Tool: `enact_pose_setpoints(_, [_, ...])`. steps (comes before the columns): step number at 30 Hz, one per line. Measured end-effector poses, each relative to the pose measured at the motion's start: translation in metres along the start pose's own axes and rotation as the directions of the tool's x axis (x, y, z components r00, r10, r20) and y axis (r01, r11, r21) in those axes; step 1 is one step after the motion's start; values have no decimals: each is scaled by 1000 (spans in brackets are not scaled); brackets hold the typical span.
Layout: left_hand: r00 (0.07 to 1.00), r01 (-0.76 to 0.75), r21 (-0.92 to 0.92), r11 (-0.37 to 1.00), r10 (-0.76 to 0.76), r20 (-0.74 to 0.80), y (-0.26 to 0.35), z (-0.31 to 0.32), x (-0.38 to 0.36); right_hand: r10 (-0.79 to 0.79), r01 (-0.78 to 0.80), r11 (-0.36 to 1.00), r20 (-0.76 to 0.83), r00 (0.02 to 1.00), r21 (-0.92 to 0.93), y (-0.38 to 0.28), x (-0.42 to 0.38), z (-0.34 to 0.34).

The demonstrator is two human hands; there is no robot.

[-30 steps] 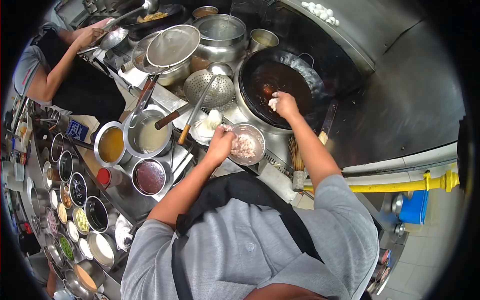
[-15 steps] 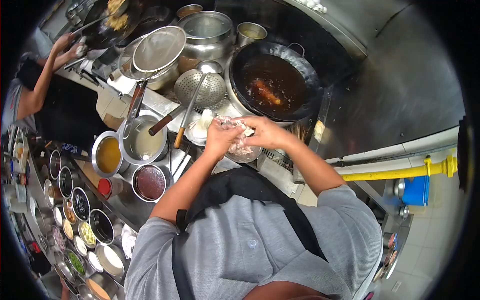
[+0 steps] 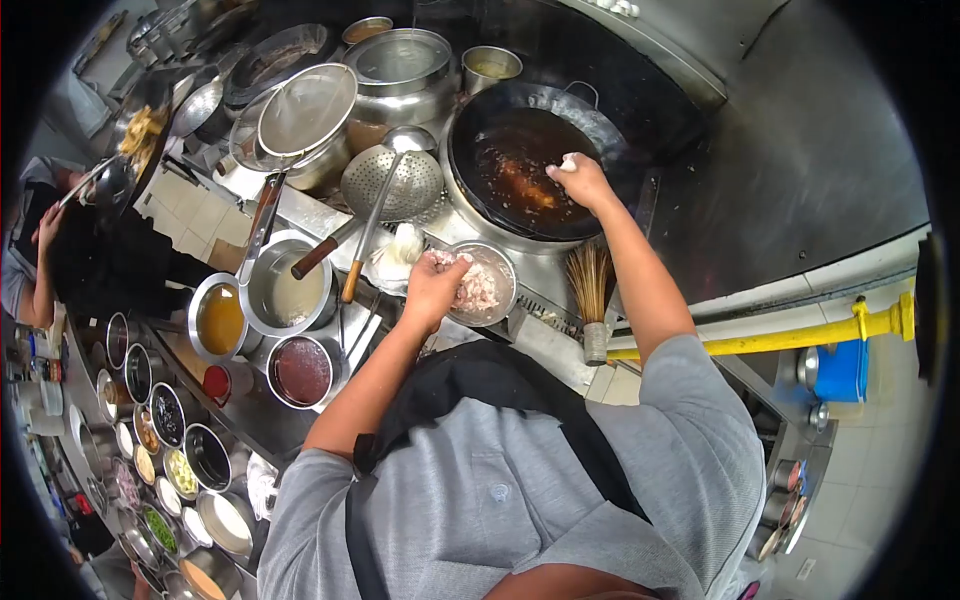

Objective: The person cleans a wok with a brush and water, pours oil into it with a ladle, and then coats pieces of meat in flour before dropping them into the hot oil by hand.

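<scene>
Over the near right side of a wok (image 3: 545, 215) of dark oil, my right hand (image 3: 583, 185) pinches a small pale piece of what looks like coated raw meat (image 3: 569, 164). Reddish-brown pieces (image 3: 530, 185) bubble in the oil below it. My left hand (image 3: 432, 295) is at the left rim of a metal bowl (image 3: 511, 290), its fingers curled round pale pink, floury raw meat. More of this raw meat (image 3: 480, 288) lies in the bowl. Just behind the left hand sits a crumpled white cloth or bag (image 3: 400, 250).
A perforated skimmer (image 3: 390, 187) and a ladle (image 3: 408, 140) lie left of the wok. A bamboo brush (image 3: 590, 290) stands to its right. Pots of yellow liquid (image 3: 220, 318) and red sauce (image 3: 302, 370) are at left. Farther left, another person (image 3: 40, 240) handles a wok (image 3: 140, 140).
My right hand has left the left hand above the bowl and reached out over the wok. The left hand stays by the bowl. The other person's wok has moved nearer and tilted.
</scene>
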State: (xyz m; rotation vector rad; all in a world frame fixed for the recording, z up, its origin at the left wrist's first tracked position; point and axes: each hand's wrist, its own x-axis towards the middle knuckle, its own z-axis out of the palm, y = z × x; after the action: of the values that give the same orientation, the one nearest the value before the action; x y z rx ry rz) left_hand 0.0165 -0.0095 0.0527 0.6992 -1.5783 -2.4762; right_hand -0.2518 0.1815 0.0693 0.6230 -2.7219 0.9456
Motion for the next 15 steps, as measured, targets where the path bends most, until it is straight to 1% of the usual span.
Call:
enact_pose_setpoints(1, [1000, -9, 46, 999, 9, 7, 1, -7, -3, 100, -98, 995, 270, 958, -20, 4, 14, 2])
enact_pose_setpoints(2, [1000, -10, 48, 999, 11, -4, 0, -10, -6, 93, -93, 996, 277, 956, -12, 7, 18, 11])
enact_pose_setpoints(3, [999, 1, 58, 998, 2, -48, 3, -12, -10, 181, -127, 973, 304, 935, -191, -3, 19, 16])
enact_pose_setpoints(4, [996, 14, 66, 998, -8, -92, 4, -13, -13, 272, -148, 919, 314, 910, -366, -10, 19, 20])
enact_pose_setpoints(5, [995, 29, 105, 994, -18, -100, 1, -19, -13, 304, -194, 902, 249, 920, -385, -17, 16, 24])
enact_pose_setpoints(6, [994, 33, 103, 994, -21, -111, 1, -24, -15, 300, -187, 904, 260, 918, -384, -8, 18, 35])
enact_pose_setpoints(8, [992, 0, 118, 993, 14, -124, 2, -30, -22, 180, -91, 886, 157, 971, -454, 33, 30, 70])
enact_pose_setpoints(9, [990, 1, 108, 994, 14, -143, 4, -32, -25, 291, -185, 882, 192, 937, -434, 39, 37, 77])
enact_pose_setpoints(10, [989, 8, 110, 994, 8, -147, 3, -35, -26, 294, -186, 882, 198, 935, -433, 45, 48, 82])
enact_pose_setpoints(12, [988, -26, 120, 992, 43, -146, 1, -41, -27, 96, -78, 906, 23, 995, -416, 58, 59, 88])
enact_pose_setpoints(13, [989, -32, 126, 992, 50, -141, 1, -43, -26, -16, 3, 947, -39, 999, -322, 46, 56, 73])
enact_pose_setpoints(14, [990, -19, 126, 992, 36, -136, 2, -44, -24, -120, 92, 968, -111, 987, -232, 19, 53, 45])
enact_pose_setpoints(15, [988, -32, 143, 989, 53, -147, 4, -43, -20, -157, 139, 984, -163, 974, -113, -1, 46, 22])
